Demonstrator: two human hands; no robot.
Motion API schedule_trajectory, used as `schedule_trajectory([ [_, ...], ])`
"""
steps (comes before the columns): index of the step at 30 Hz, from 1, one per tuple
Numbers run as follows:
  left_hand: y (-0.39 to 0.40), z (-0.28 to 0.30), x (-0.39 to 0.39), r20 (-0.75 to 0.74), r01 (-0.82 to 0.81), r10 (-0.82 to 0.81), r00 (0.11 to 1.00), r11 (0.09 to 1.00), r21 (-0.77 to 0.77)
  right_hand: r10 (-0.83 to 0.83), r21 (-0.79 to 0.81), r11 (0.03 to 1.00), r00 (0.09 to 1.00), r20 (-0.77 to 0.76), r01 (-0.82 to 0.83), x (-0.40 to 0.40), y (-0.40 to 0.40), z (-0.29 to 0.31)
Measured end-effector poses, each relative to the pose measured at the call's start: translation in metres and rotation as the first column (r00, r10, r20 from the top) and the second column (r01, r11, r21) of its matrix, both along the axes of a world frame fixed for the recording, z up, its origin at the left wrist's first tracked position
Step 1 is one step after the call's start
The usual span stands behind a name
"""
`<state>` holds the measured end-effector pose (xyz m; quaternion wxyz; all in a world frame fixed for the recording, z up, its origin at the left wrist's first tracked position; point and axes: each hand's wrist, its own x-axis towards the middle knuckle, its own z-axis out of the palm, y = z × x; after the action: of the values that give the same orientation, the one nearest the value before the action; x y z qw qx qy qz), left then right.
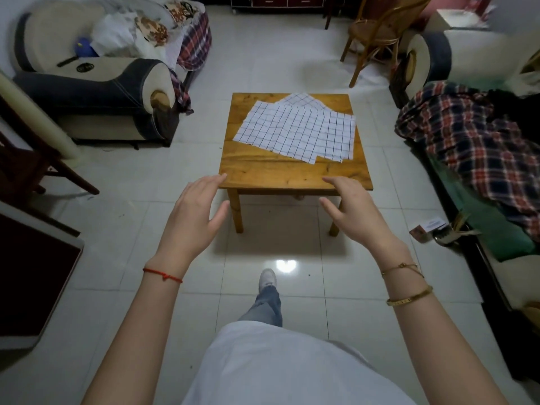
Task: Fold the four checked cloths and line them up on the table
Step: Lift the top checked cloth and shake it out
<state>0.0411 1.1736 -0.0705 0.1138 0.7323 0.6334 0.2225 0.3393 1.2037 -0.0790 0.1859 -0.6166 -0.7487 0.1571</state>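
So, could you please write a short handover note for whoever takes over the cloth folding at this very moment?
Left hand: open, holding nothing, in the air short of the table's near edge.
Right hand: open, also holding nothing.
Checked cloths: lying flat and unfolded in an overlapping pile on the wooden table, towards its far side.
Done: nothing folded yet.
Left: separate the cloths, fold each one, then line them up on the table.

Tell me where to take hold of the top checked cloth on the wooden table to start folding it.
Probably pinch the top checked cloth at its two near corners, coming from the table's near edge. It lies flat and unfolded, those corners are uncovered, and both open hands, left hand and right hand, already face that side.
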Motion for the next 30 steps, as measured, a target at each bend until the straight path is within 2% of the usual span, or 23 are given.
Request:
schedule_trajectory([
  [6,0.133,0.010,-0.004,0.003,0.057,-0.057,0.998,0.997,0.053,-0.017,-0.012,1.000,1.000,-0.016,0.016,-0.012,0.124,0.008],
  [12,0.227,0.009,-0.004,-0.008,0.148,-0.148,0.989,0.989,0.030,-0.055,-0.020,0.998,0.998,-0.022,0.054,-0.014,0.205,0.005],
  [30,0.386,-0.020,0.020,-0.016,0.081,-0.083,0.996,0.994,-0.076,-0.064,-0.156,0.986,0.998,-0.027,0.059,0.015,0.358,-0.039],
])
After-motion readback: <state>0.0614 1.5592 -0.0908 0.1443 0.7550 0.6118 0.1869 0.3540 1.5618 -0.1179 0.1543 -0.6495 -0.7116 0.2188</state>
